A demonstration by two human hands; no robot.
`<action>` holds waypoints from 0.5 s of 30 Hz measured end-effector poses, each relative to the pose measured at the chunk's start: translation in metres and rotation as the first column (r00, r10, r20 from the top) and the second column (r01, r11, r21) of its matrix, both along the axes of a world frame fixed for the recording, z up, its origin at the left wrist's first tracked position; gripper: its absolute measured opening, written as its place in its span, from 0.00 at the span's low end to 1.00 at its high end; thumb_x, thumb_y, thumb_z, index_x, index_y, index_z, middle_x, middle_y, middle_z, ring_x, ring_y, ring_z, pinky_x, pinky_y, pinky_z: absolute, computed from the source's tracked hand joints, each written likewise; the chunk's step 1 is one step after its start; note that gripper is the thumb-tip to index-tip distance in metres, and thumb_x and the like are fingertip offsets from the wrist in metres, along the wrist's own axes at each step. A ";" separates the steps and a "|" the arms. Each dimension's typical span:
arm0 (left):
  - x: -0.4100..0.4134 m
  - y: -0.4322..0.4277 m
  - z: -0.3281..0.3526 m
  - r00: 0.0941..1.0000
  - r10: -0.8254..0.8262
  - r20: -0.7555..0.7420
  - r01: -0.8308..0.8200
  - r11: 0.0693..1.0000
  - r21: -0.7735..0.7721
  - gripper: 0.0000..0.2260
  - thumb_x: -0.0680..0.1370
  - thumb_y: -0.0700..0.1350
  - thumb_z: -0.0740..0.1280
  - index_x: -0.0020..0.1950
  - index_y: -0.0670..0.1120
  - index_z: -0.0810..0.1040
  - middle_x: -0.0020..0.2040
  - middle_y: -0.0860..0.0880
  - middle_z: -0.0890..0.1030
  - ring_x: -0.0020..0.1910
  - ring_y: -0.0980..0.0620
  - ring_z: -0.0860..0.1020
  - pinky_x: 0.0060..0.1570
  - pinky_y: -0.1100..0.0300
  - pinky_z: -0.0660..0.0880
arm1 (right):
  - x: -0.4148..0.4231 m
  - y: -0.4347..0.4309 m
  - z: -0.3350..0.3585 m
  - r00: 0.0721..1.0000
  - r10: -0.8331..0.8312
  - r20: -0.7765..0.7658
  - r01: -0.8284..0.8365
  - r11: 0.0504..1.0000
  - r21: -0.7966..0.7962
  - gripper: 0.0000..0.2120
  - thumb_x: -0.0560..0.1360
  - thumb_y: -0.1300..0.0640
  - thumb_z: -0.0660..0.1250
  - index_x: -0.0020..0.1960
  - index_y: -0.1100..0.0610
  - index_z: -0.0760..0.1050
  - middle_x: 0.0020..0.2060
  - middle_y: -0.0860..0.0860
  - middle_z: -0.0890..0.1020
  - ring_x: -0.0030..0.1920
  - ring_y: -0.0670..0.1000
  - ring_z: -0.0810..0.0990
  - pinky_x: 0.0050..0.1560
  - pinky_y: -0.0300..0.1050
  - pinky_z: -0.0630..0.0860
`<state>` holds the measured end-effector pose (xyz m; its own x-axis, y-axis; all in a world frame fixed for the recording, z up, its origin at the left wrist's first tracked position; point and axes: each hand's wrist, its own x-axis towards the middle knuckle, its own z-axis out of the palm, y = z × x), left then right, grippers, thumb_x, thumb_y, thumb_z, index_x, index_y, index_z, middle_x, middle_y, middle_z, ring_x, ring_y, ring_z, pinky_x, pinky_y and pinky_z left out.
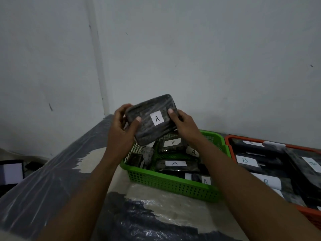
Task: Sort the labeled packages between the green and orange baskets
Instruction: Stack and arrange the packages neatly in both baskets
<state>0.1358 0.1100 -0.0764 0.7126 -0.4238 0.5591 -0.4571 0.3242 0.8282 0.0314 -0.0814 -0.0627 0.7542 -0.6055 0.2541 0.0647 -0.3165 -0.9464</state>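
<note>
A dark wrapped package (pixel 149 122) with a white label "A" is held in the air, tilted, above the far left corner of the green basket (pixel 172 184). My left hand (pixel 121 131) grips its left end and my right hand (pixel 184 124) grips its right end. The green basket holds several dark packages labelled "A" (pixel 175 163). To its right, the orange basket (pixel 311 213) holds several dark packages labelled "B" (pixel 245 160).
The baskets stand on a table covered with wrinkled plastic sheet (pixel 147 214), against a grey-white wall. A dark device with a pale screen (pixel 11 173) lies lower down at the far left, beyond the table's edge.
</note>
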 end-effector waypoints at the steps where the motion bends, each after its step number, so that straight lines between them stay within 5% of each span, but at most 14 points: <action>1: 0.002 -0.004 0.005 0.997 -0.021 -0.080 0.020 1.000 -0.023 0.21 0.79 0.48 0.70 0.71 0.54 0.69 0.68 0.52 0.76 0.63 0.54 0.79 0.55 0.56 0.81 | -0.004 -0.004 0.004 0.999 -0.031 0.006 0.031 0.999 -0.024 0.21 0.78 0.37 0.64 0.58 0.53 0.79 0.52 0.50 0.85 0.54 0.53 0.84 0.54 0.52 0.83; 4: 0.002 -0.016 0.015 0.978 0.005 -0.209 -0.003 1.000 0.013 0.24 0.77 0.57 0.70 0.71 0.55 0.68 0.69 0.54 0.74 0.63 0.53 0.78 0.62 0.47 0.78 | -0.017 -0.014 0.014 0.985 -0.174 0.013 0.175 0.983 -0.061 0.25 0.78 0.37 0.64 0.56 0.59 0.78 0.50 0.56 0.84 0.52 0.55 0.84 0.54 0.58 0.82; 9: -0.004 -0.036 0.019 0.995 0.024 -0.099 -0.010 0.990 0.143 0.22 0.75 0.59 0.72 0.66 0.53 0.77 0.61 0.53 0.82 0.57 0.54 0.83 0.58 0.49 0.80 | -0.046 -0.029 0.020 0.966 -0.255 -0.030 0.252 0.965 -0.070 0.26 0.78 0.35 0.63 0.53 0.60 0.75 0.50 0.57 0.82 0.51 0.56 0.83 0.50 0.54 0.83; 15: -0.018 -0.069 0.010 1.000 -0.017 0.008 0.012 0.915 0.403 0.19 0.82 0.54 0.64 0.68 0.46 0.78 0.63 0.46 0.82 0.57 0.50 0.81 0.62 0.49 0.77 | -0.095 -0.056 0.025 0.846 -0.380 -0.373 0.189 0.869 -0.457 0.31 0.77 0.32 0.59 0.47 0.61 0.78 0.44 0.56 0.82 0.43 0.54 0.82 0.46 0.50 0.80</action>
<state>0.1178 0.0412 -0.0667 0.6996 -0.6249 0.3464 -0.4643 -0.0291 0.8852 -0.0640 -0.1372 -0.0380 0.6504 -0.7327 0.2004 -0.4768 -0.5992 -0.6432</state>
